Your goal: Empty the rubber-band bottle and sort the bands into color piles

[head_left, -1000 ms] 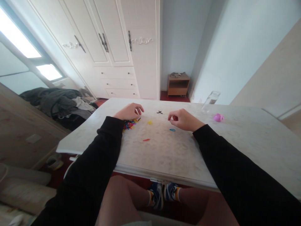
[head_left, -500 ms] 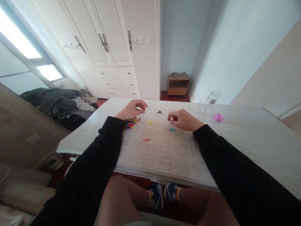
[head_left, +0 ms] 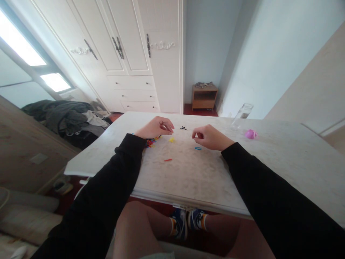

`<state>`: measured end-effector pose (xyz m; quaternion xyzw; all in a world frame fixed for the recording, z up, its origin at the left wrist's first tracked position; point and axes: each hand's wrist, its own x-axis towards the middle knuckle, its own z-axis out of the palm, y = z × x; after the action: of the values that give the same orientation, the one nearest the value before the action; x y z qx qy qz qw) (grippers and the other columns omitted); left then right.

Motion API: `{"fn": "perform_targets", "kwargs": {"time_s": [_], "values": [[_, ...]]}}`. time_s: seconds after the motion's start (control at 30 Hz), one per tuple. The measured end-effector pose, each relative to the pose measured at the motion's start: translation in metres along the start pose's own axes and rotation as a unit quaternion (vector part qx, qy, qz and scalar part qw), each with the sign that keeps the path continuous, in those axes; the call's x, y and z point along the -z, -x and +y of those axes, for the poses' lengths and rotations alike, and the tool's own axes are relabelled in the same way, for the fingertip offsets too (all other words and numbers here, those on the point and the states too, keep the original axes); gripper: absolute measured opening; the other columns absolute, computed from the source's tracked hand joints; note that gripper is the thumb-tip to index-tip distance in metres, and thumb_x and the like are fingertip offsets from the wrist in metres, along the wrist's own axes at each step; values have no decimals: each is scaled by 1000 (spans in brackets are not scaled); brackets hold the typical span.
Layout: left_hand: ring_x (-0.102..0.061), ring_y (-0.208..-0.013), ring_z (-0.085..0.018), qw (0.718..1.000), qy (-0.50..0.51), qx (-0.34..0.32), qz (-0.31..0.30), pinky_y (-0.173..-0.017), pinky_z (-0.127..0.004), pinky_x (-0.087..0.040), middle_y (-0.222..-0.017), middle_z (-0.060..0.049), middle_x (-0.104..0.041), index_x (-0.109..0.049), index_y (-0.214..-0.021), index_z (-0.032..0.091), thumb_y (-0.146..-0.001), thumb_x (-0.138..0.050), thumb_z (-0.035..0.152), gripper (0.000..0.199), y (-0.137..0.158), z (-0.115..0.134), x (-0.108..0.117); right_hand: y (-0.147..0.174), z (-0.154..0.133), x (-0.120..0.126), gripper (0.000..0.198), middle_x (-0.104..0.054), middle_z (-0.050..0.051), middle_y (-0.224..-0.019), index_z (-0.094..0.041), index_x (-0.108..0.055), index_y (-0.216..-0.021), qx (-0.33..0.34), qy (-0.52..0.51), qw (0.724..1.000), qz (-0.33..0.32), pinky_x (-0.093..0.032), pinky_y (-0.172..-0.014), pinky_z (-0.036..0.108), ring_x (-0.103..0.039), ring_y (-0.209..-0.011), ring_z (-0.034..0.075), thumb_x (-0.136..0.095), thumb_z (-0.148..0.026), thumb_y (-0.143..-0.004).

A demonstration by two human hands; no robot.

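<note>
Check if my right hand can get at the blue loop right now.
Probably yes: the blue loop lies on the tabletop close to your right hand, with nothing visible between them.

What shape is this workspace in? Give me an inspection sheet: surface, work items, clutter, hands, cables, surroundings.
Surface: white tabletop, mottled with darker marks.
Work items: multicoloured pile of small pieces, partly hidden; yellow pieces; black pieces; blue loop; red strip.
Clutter: transparent bottle; purple object nearby, kind unclear.
Hands: left hand, bent fingers near the yellow pieces; right hand, curled fingers near the blue loop; whether either holds anything is unclear.
Cables: nothing seen.
Surroundings: white wardrobe, wooden nightstand, heap of grey fabric.
</note>
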<state>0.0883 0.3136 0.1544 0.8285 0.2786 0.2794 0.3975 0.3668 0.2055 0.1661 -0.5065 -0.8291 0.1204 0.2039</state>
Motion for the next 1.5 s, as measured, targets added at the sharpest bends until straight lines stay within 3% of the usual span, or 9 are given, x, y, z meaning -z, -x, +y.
{"fn": "perform_targets", "kwargs": {"time_s": [0.4,0.7,0.87,1.03,1.27,1.5], "values": [[-74,-68,-14,999,1,17,-37,-65,-24,-58,-78,-4,-80,-77,-91,15,-69,-91,22,28,1,5,-8,0,0,-1,19,-61,-2,-63,-14,-80,-90,-5,11,1000,-12,-37,-66,26,-52,-59,12,-64,-9,-82],[-76,-73,-17,999,-1,20,-51,-71,-27,-60,-80,-6,-80,-77,-90,15,-69,-91,27,28,1,2,-11,0,1,-2,19,-61,-2,-63,-15,-80,-89,-2,8,1000,-12,-37,-66,26,-53,-59,12,-64,-8,-81],[-72,-77,-16,997,-76,-18,11,-75,-28,-58,-87,-7,-80,-79,-87,16,-78,-83,34,20,-2,0,-4,0,1,-1,17,-62,-2,-63,-16,-79,-87,2,0,1000,-10,-37,-66,26,-53,-60,12,-64,-9,-81],[-65,-67,-13,988,-136,10,78,-67,-25,-52,-73,-3,-74,-78,-83,16,-78,-74,23,10,0,-3,13,1,0,0,18,-62,-2,-63,-16,-78,-86,3,-7,1000,-11,-37,-67,27,-52,-59,12,-63,-9,-81],[-68,-62,-16,981,-176,79,-8,-59,-24,-50,-68,-1,-75,-79,-85,19,-64,-72,17,22,5,-10,21,1,-1,0,19,-63,-1,-64,-17,-78,-87,9,-11,1000,-10,-37,-68,27,-53,-61,12,-63,-9,-81],[-68,-61,-16,982,-165,86,-21,-56,-23,-51,-71,-2,-76,-78,-88,18,-59,-67,12,32,6,-6,18,1,-2,1,18,-64,-1,-65,-16,-79,-89,3,0,1000,-17,-37,-69,27,-53,-61,12,-63,-10,-82]]}}
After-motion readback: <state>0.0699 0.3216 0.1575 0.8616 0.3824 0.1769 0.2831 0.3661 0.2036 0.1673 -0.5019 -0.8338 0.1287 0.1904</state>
